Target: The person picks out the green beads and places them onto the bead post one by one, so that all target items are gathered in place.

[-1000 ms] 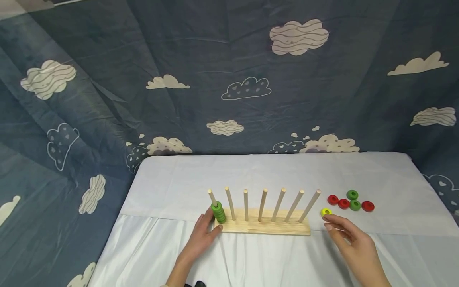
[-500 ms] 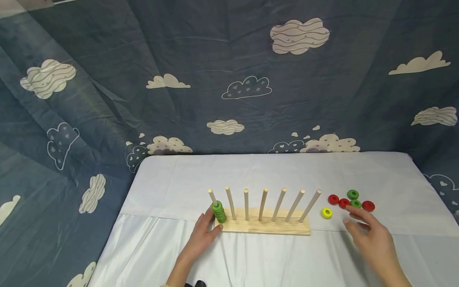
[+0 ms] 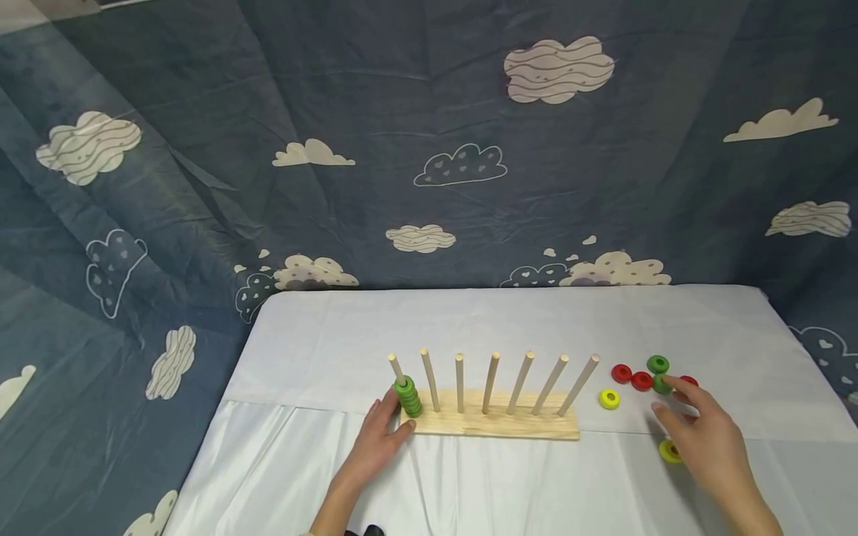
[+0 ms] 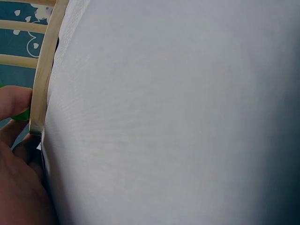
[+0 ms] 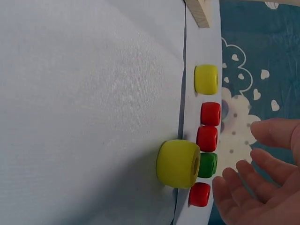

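Observation:
My left hand (image 3: 378,438) grips the left end of a wooden peg stand (image 3: 489,424), thumb at its front edge. Beside those fingers, several green beads (image 3: 410,398) are stacked on the leftmost peg. My right hand (image 3: 713,447) hovers above loose beads at the right, fingers loosely bent and thumb apart. Its fingertips are near a green bead (image 3: 661,384) and partly cover a red bead (image 3: 689,381). A yellow bead (image 5: 176,164) lies under this hand, partly hidden in the head view. In the right wrist view nothing sits between thumb and fingers.
More loose beads lie around: a yellow bead (image 3: 607,403) right of the stand, two red beads, one of them the left red bead (image 3: 621,373), and a far green bead (image 3: 658,364). White cloth (image 3: 509,320) covers the table. A dark cloud-patterned curtain (image 3: 375,201) hangs behind.
My right hand has moved right, from the yellow bead near the stand to the green and red beads. A second yellow bead now shows beneath it. My left hand keeps its place.

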`<state>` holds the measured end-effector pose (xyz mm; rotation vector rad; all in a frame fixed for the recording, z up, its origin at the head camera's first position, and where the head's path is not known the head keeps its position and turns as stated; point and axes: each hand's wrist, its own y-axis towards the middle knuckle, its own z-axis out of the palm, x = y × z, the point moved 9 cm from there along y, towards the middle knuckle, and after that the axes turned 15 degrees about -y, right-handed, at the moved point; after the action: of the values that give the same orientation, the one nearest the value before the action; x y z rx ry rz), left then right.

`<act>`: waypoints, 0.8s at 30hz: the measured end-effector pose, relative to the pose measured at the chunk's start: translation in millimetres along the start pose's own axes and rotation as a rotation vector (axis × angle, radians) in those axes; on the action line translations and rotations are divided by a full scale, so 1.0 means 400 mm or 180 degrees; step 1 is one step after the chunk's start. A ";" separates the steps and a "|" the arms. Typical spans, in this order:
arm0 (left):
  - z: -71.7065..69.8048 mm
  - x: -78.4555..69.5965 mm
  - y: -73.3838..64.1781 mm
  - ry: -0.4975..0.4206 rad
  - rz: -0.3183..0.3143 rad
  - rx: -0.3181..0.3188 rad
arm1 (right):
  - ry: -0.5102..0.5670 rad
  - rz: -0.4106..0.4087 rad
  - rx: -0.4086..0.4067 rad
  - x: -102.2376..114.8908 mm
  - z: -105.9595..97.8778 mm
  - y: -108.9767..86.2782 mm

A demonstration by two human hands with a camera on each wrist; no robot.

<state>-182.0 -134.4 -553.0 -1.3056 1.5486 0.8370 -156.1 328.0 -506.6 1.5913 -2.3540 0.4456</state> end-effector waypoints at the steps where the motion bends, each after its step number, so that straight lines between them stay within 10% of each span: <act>1: 0.000 0.001 0.000 0.0006 -0.0016 0.0001 | -0.0011 -0.0003 -0.0010 -0.001 -0.001 0.002; 24: 0.000 0.011 -0.001 -0.0015 -0.0113 0.0037 | -0.0152 -0.0062 0.0246 -0.023 0.049 0.076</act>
<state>-181.7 -136.1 -557.1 -1.3181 1.5202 0.8070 -182.1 338.7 -531.2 1.6754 -2.3812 0.5057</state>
